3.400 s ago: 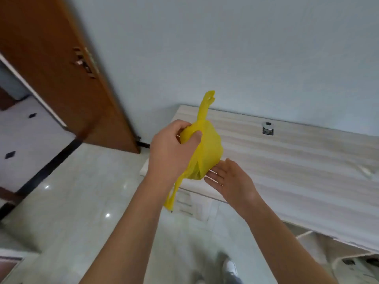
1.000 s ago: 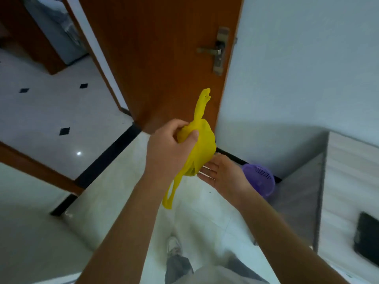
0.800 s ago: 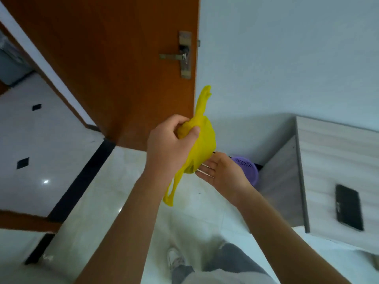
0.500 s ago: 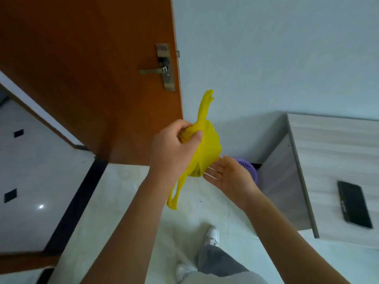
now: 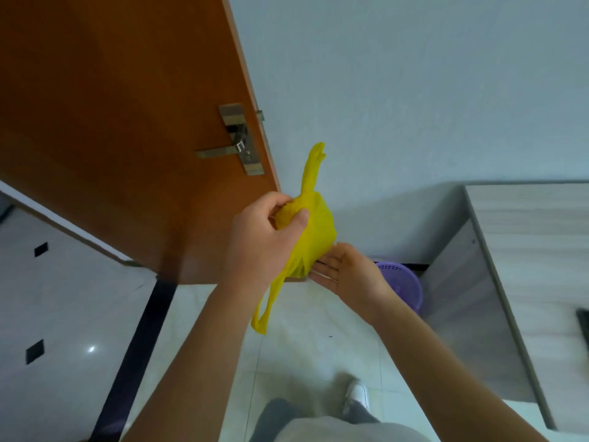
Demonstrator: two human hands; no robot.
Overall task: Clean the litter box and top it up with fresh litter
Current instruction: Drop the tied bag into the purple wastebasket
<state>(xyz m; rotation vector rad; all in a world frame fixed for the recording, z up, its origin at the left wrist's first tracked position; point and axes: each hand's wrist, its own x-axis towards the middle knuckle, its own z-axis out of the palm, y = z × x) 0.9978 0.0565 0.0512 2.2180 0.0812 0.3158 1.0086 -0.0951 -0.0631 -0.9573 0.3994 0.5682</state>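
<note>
Clutching the yellow plastic bag (image 5: 318, 226) is the left hand (image 5: 258, 239); the right hand (image 5: 350, 275), grip wide, lies at its 5 o'clock.

A brown door (image 5: 111, 122) is seen upper left, a pale wall (image 5: 414, 74) upper right, a glossy tiled floor (image 5: 79, 314) below, and a wood-grain desk (image 5: 526, 250) at right.

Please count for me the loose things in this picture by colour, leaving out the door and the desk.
Yellow: 1, the bag
Purple: 1, the basket
White: 1, the shoe
Black: 1, the flat object on the desk, cut off by the frame edge
Total: 4
</note>
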